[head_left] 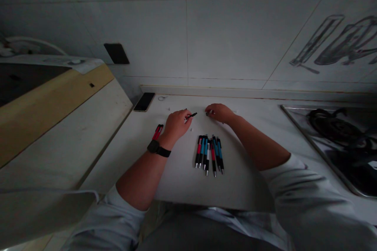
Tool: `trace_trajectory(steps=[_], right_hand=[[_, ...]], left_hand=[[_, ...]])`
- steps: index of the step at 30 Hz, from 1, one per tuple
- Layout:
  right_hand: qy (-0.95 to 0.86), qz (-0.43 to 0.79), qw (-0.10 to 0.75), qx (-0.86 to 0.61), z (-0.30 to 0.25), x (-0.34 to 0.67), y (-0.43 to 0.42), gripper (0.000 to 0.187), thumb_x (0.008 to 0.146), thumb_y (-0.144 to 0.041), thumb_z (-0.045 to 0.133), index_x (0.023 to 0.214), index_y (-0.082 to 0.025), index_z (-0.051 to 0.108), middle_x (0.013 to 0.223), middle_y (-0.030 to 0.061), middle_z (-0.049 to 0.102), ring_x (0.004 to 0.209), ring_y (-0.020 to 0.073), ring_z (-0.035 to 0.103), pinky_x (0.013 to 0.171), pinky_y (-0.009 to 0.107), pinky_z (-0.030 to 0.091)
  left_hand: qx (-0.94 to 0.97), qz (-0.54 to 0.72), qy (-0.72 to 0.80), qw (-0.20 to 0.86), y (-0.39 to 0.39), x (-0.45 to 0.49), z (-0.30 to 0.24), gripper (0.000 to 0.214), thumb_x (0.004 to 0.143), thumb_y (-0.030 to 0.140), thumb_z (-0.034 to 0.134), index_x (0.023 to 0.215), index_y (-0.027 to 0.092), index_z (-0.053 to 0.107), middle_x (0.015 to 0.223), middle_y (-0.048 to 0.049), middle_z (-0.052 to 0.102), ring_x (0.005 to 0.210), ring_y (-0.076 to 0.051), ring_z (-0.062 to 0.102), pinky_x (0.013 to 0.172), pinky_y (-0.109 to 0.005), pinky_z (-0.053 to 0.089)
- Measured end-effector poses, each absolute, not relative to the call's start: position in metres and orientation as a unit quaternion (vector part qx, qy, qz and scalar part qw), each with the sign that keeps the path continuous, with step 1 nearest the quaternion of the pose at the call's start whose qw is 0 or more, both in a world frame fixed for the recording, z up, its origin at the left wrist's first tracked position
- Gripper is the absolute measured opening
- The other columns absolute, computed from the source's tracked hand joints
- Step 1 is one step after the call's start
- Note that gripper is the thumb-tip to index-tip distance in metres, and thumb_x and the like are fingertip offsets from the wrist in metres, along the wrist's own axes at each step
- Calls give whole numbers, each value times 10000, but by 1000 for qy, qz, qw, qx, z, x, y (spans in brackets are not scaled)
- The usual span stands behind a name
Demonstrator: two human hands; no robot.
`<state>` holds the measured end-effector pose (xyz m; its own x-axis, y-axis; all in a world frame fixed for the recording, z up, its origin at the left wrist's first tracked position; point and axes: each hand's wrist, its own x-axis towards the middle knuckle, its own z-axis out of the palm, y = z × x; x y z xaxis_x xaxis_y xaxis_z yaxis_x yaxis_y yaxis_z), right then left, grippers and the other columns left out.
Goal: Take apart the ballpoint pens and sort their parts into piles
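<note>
My left hand [177, 122], with a dark watch at the wrist, is closed on a slim black pen part [192, 115] that points to the right. Across a short gap, my right hand [218, 113] pinches a small dark piece [207, 113], too small to name. Nearer to me, several pens [208, 153] in red, blue and white with black grips lie side by side, metal tips toward me. Red pens [158, 131] lie partly hidden beside my left wrist. A tiny white piece [192, 130] rests on the counter below my left fingers.
The white counter [176, 180] meets a tiled wall. A phone [144, 102] lies at the back left, near a small ring-like item [161, 98]. A pale cabinet [73, 125] borders the left side. A gas stove [332, 141] is set in at the right.
</note>
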<state>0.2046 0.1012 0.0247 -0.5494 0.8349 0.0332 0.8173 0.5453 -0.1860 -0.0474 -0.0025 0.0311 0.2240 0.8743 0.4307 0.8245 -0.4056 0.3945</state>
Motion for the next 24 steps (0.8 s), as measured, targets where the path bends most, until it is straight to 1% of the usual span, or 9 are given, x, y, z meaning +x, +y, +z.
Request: trace_trajectory(steps=[6,10,18,21,24], right_hand=[[-881,70,80,-462,19,203,102,322,886,-201,641,1189,-226,746,1141,65,752,936,190,685,864,278,489],[-884,72,73,-456,19,203,104,335,878,-197,650,1194,-228,755,1127,72,746,922,193,682,875,285,491],[-893,57,72,-440,19,204,104,273,884,-201,646,1119,-221,782,1082,80,745,917,202,675,874,291,487],[-893,56,74,-440,19,204,104,293,879,-195,649,1142,-218,775,1086,81,744,902,198,677,858,286,488],[-898,53,73,-430,19,204,104,329,884,-183,636,1184,-223,766,1131,85,741,936,203,679,882,289,487]], left_hand=[[779,303,548,30,-2,-47,31,125,946,243,667,1064,215,697,1008,-46,772,935,-220,712,859,-347,530],[780,299,549,33,-3,-48,31,130,945,242,671,1070,212,696,1005,-45,773,941,-220,713,872,-348,529],[783,292,549,34,-3,-48,32,139,950,245,665,1079,208,697,1017,-52,771,938,-217,712,861,-348,533],[782,287,552,35,-3,-48,33,142,949,247,666,1081,208,699,1017,-55,773,936,-217,712,860,-345,535],[782,285,554,33,-4,-48,33,147,945,250,672,1083,210,701,1012,-56,773,939,-220,712,863,-347,535]])
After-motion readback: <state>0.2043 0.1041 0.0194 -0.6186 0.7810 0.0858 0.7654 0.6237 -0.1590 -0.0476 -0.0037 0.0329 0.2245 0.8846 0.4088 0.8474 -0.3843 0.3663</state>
